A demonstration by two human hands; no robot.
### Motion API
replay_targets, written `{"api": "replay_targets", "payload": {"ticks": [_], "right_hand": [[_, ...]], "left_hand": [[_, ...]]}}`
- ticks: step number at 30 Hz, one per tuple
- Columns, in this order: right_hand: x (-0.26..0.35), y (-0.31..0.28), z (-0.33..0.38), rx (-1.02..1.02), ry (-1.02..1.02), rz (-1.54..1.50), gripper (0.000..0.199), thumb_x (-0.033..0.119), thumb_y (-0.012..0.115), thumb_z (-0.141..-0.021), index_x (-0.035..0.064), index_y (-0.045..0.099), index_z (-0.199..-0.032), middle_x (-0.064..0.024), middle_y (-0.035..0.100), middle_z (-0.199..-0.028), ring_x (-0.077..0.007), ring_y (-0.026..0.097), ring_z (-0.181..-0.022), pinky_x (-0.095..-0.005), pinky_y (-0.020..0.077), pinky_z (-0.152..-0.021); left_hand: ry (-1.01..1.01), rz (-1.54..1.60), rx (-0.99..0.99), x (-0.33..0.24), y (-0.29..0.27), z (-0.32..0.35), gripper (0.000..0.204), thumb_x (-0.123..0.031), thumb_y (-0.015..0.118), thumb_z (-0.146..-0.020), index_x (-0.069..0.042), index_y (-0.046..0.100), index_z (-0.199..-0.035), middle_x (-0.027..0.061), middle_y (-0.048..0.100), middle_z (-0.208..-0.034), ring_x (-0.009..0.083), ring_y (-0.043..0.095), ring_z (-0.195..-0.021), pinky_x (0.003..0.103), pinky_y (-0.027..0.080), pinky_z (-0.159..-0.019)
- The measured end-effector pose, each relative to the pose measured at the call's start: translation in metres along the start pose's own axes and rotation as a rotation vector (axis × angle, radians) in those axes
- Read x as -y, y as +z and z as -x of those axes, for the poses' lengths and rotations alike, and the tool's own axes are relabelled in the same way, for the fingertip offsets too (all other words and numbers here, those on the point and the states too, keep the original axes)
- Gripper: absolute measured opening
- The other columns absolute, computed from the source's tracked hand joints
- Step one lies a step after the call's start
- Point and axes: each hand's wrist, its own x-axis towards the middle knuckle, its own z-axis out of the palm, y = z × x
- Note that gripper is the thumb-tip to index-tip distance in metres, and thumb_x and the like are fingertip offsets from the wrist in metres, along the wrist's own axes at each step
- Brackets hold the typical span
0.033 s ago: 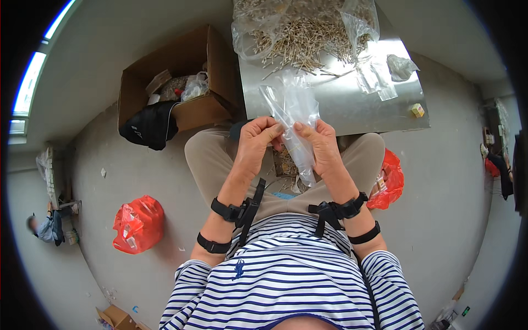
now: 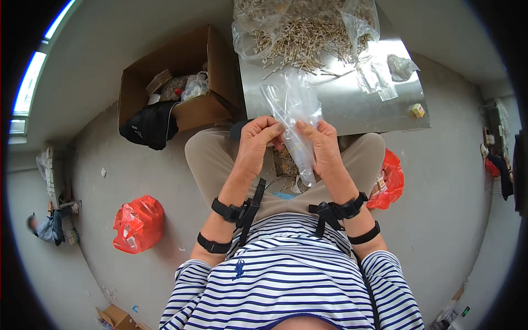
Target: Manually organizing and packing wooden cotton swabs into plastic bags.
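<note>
Over the lap, in the head view, I see both hands raised just in front of the metal table [image 2: 352,110]. The left hand [image 2: 257,144] and the right hand [image 2: 324,147] pinch a clear plastic bag [image 2: 294,118] between them — thumb and fingertips of each pressed together on the film, one at each side of its middle. The bag stands upright between the hands, its top rising over the table's near edge and its tail hanging toward the knees.

I judge it to be very light, limp and slippery, prone to crumple and cling; the firmest hold would be at an edge or seam, pinched flat, rather than on the loose middle.

On the table lies a heap of small pale sticks [image 2: 308,41], partly inside larger clear bags. To the person's left stands an open cardboard box [image 2: 220,71] with a black garment [image 2: 148,126] draped over its rim, and a red plastic bag [image 2: 138,224] sits on the floor.

Much is hard to read — whether the held bag has anything in it I cannot tell, though a thin stick may be inside. Something on the lap is hidden behind the hands, and the table's far side is cut off.
</note>
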Motion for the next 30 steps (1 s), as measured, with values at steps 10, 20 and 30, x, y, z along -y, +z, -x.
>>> {"api": "replay_targets", "payload": {"ticks": [10, 20, 30], "right_hand": [[-0.006, 0.004, 0.0, -0.109, -0.261, 0.327, 0.014, 0.008, 0.068, -0.088, -0.0017, 0.065, -0.099, -0.0026, 0.067, -0.084, -0.006, 0.057, -0.071, -0.0232, 0.0477, -0.064], [-0.01, -0.001, 0.0, -0.18, -0.408, 0.445, 0.015, 0.01, 0.068, -0.089, -0.0008, 0.067, -0.098, 0.001, 0.065, -0.081, -0.0046, 0.053, -0.071, -0.0227, 0.045, -0.064], [-0.01, 0.005, -0.001, -0.145, -0.283, 0.292, 0.018, 0.013, 0.066, -0.092, -0.0012, 0.067, -0.102, 0.0012, 0.065, -0.083, -0.0042, 0.054, -0.072, -0.0216, 0.0449, -0.064]], "left_hand": [[0.057, -0.129, -0.12, -0.003, 0.004, -0.007, 0.014, -0.014, 0.068, -0.09, -0.001, 0.067, -0.085, 0.0017, 0.065, -0.076, 0.0088, 0.058, -0.064, 0.024, 0.051, -0.065], [-0.005, -0.1, -0.191, -0.005, -0.007, -0.005, 0.009, -0.009, 0.068, -0.088, -0.001, 0.067, -0.084, 0.0066, 0.07, -0.08, 0.011, 0.064, -0.066, 0.025, 0.053, -0.063], [-0.058, 0.179, -0.138, -0.011, -0.007, -0.012, 0.016, -0.01, 0.07, -0.087, -0.008, 0.059, -0.077, 0.0023, 0.065, -0.075, 0.011, 0.061, -0.063, 0.026, 0.054, -0.064]]}}
